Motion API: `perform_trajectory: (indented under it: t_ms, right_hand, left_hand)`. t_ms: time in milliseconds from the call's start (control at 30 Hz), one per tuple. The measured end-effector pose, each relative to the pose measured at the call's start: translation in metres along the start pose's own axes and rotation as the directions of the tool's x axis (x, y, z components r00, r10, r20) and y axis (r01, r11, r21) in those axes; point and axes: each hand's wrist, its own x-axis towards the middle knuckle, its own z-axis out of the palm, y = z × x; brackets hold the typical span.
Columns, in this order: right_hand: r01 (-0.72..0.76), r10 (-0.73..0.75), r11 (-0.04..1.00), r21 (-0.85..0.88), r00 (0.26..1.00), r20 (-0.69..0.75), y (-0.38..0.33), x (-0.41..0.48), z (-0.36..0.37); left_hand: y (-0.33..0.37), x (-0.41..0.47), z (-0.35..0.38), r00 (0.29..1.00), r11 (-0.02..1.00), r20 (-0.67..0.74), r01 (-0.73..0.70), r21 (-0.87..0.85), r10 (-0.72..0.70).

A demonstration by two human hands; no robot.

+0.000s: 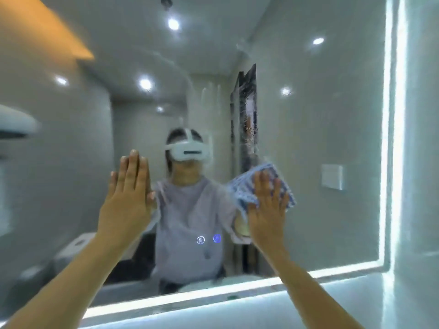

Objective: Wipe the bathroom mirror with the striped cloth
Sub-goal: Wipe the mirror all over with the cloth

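Head view: mid-wipe, right hand pressing striped cloth flat on mirror, left hand braced.

Head cam only. Right hand (267, 205) is open, fingers spread, palm pinning the striped cloth (249, 188) against the mirror (332, 129); no pinch grip, just flat pressure. Cloth sits directly under and up-left of that hand, bunched, its long axis roughly diagonal from lower left to upper right. Left hand (128, 193) is open, fingers together, flat on the glass, well apart from the cloth, holding nothing. Streaks and droplets show above the cloth near the dark reflected panel (247, 110), so unwiped glass looks to lie up from the right hand. Right hand is the one on the cloth; judgement: next stroke goes upward. Lit strip (389, 162) marks the right edge.
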Motion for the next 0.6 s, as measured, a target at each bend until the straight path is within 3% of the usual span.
perform_trajectory:
  t_ms: [100,233,300,367,467,533,600]
  right_hand:
    - [-0.327,0.328,0.941,0.092,0.945,0.0,-0.004,0.03,-0.005]
    - [-0.449,0.458,0.881,0.15,0.888,-0.032,-0.032,0.038,-0.002]
    - [-0.287,0.292,0.951,0.111,0.956,-0.027,-0.049,0.03,-0.002]
    - [0.049,-0.05,0.998,0.049,0.999,0.015,-0.066,0.011,0.001]
    - [0.473,-0.475,0.879,0.052,0.867,0.147,-0.062,-0.002,0.001]
    - [0.564,-0.561,0.825,0.037,0.809,0.174,-0.042,0.013,-0.003]
    - [0.495,-0.492,0.869,0.017,0.858,0.145,-0.022,0.03,-0.009]
  left_hand:
    - [0.0,0.001,0.0,1.0,1.0,-0.006,0.0,0.006,0.0]
    - [0.0,0.003,0.004,1.0,1.0,-0.015,0.009,0.006,-0.009]
    - [-0.001,0.003,0.007,1.0,1.0,-0.023,0.003,0.013,-0.003]
    - [-0.002,0.002,0.008,0.999,1.0,-0.038,-0.009,0.023,0.01]
    - [-0.004,0.001,0.009,0.999,0.999,-0.046,-0.016,0.046,0.018]
    - [-0.004,0.001,0.008,0.999,0.999,-0.045,-0.016,0.044,0.018]
    - [-0.002,0.001,0.005,0.999,0.999,-0.046,-0.015,0.037,0.017]
